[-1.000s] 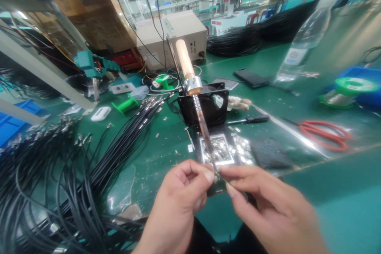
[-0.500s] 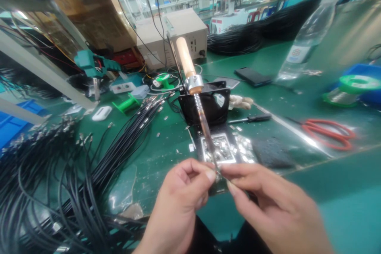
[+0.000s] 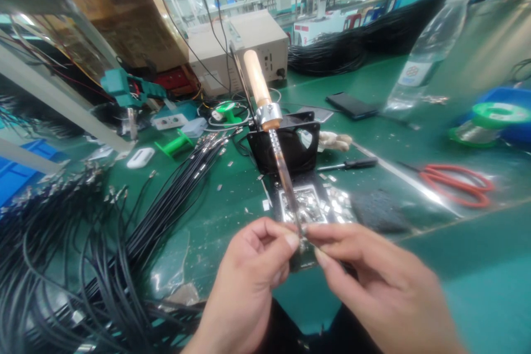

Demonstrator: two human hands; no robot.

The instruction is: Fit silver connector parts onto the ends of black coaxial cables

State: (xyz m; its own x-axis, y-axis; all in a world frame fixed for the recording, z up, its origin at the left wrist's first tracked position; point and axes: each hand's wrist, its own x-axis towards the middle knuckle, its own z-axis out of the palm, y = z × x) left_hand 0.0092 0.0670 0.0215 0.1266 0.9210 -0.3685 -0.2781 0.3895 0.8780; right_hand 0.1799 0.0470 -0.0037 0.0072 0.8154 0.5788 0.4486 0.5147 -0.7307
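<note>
A soldering iron (image 3: 259,86) with a wooden handle is mounted above a black fan frame (image 3: 284,146), its tip pointing down between my hands. My left hand (image 3: 259,263) pinches something too small to make out, just left of the tip. On the tip's right, my right hand (image 3: 369,271) has thumb and fingers pressed together; a thin dark piece, possibly a cable end, shows there, too blurred to name. Behind my fingertips lies a white-edged tray (image 3: 302,207) of small metal pieces, with more pieces scattered to its right.
Black cables (image 3: 166,204) spread over the left side. To the right are a screwdriver (image 3: 360,164), red-handled scissors (image 3: 456,182), a solder spool (image 3: 489,124), a plastic bottle (image 3: 431,50) and a phone (image 3: 352,106). A dark pad (image 3: 379,210) sits beside the tray.
The view has shifted very slightly. Both hands keep almost the same pose at the iron's tip.
</note>
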